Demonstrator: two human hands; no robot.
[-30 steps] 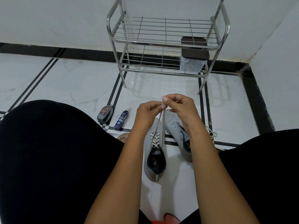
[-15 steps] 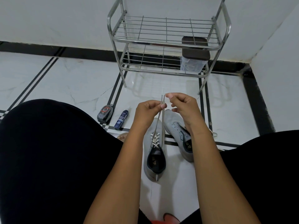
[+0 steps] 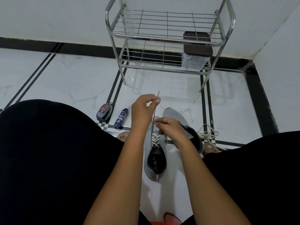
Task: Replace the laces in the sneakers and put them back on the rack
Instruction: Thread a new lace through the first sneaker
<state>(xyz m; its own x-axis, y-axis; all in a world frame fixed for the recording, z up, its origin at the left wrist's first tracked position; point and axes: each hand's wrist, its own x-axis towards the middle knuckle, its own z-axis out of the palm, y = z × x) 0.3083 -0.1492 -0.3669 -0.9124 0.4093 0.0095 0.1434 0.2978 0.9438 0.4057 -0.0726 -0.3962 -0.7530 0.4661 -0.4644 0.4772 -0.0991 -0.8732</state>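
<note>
Right hand (image 3: 168, 127) dropped, pinching lace (image 3: 154, 116); left hand (image 3: 143, 109) pinches its tip

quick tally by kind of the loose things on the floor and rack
sneakers: 2
loose lace piles: 1
polish tins: 1
blue tubes: 1
lidded tubs: 1
total: 6

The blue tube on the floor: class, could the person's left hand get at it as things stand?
Probably yes, once freed. The blue tube stands uncovered beside the left hand, but that hand pinches the lace.
</note>
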